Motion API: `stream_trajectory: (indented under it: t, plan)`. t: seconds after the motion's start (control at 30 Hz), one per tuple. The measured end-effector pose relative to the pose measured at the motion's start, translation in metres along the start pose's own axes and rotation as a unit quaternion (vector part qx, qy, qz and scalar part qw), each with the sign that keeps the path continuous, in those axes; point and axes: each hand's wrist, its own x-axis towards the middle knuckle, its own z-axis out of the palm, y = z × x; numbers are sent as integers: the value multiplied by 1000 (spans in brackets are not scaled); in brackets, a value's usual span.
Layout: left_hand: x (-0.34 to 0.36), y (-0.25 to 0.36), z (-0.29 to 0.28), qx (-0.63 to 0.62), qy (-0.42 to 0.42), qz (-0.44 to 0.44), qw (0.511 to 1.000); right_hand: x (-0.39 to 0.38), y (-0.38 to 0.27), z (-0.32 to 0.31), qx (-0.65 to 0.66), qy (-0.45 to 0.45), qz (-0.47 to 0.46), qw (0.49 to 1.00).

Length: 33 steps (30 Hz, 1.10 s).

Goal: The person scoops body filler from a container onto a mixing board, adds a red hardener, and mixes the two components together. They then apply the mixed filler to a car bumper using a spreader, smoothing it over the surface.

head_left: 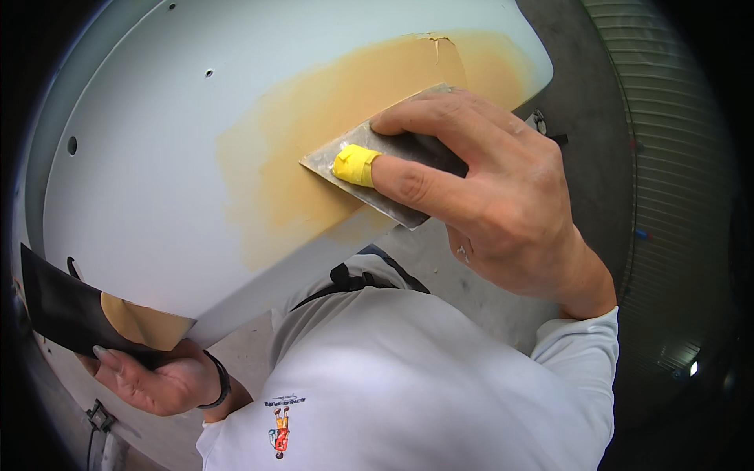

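Observation:
My right hand (503, 196) grips a flat grey spreader (408, 151) between thumb and fingers. Yellow tape (355, 165) wraps the thumb's tip. The spreader lies against a tan filler patch (283, 149) on a pale, curved panel (141, 157). The patch is smooth in the middle and thins out toward its edges, with a small ragged mark near its far edge. At the lower left, my left hand (161, 381) holds a black board (63, 302) that carries a smear of tan filler (137, 320). My left fingers are partly hidden beneath the board.
Small holes dot the panel, including a dark oval one (72, 145) near its left edge. Grey floor (581, 102) shows beyond the panel's right end, beside a ribbed shutter-like surface (675, 149). My torso is close to the panel's near edge.

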Motion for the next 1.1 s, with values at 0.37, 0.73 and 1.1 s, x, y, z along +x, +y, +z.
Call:
stream_trajectory:
  t: [0.37,0.73,1.1]
  plan:
    - [-2,-12,-15,113,-44,105,987,-27,12,-34,-41,51,-6,998]
    - [-1,-15,8,28,34,44,998,10,81,-7,-17,47,-64,997]
    - [11,-5,5,7,23,27,999,-70,20,18,-50,141,-24,988]
